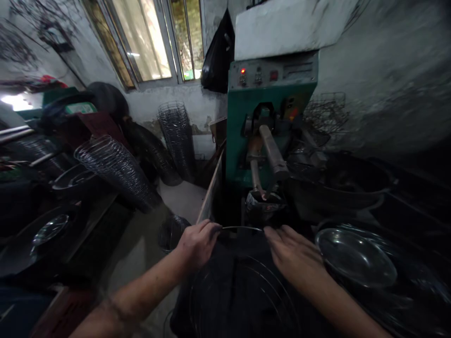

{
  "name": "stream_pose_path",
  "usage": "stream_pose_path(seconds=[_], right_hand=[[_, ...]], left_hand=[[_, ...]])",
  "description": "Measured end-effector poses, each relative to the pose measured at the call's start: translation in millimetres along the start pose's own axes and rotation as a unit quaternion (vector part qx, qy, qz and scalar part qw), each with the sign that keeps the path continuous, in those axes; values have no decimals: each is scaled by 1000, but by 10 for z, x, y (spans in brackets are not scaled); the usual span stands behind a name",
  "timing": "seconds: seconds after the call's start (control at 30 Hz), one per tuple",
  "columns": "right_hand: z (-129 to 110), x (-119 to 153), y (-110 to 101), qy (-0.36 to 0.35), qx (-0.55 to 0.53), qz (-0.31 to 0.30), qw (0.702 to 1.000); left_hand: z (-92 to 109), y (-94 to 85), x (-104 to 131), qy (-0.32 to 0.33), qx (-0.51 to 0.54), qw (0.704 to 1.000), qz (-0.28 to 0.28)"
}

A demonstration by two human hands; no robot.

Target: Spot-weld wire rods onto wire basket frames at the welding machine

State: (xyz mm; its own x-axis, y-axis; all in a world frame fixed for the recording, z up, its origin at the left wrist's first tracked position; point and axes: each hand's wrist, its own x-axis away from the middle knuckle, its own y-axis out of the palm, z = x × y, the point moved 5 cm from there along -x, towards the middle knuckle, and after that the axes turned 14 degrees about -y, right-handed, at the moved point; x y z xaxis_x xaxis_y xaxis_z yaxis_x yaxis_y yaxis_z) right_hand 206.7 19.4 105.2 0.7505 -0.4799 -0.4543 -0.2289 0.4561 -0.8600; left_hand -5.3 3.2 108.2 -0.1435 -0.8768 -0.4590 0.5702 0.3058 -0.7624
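Observation:
A thin metal wire [243,227] arches between my two hands, above my dark lap. My left hand [200,241] closes its fingers on the wire's left end. At the other end, my right hand [291,249] grips the wire with the thumb side inward. Fainter curved wire lines [271,281] run over the dark cloth below; whether they belong to the same piece I cannot tell. Just beyond the hands stand the metal arms [273,150] of a green welding machine [239,112], whose red lamp is lit. The wire is apart from the lower electrode tip [263,195].
Stacked wire baskets [116,169] lean at the left, with another stack [176,136] by the wall. Wire rings [355,256] lie at my right, below a large dark basin [362,183]. A board edge [211,188] slants beside the machine. A black bag [219,56] hangs by the window.

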Motion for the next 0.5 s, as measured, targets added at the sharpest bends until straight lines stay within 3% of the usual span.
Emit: stream_pose_path(seconds=[0.1, 0.33, 0.5], right_hand=[[9, 30, -12, 14, 7, -8, 1000], [114, 7, 94, 62, -1, -36, 997], [213, -93, 192, 69, -48, -44, 995]], left_hand=[[50, -16, 27, -4, 20, 999, 38], [-8, 38, -65, -31, 49, 996, 63], [-11, 182, -194, -36, 42, 998, 43]])
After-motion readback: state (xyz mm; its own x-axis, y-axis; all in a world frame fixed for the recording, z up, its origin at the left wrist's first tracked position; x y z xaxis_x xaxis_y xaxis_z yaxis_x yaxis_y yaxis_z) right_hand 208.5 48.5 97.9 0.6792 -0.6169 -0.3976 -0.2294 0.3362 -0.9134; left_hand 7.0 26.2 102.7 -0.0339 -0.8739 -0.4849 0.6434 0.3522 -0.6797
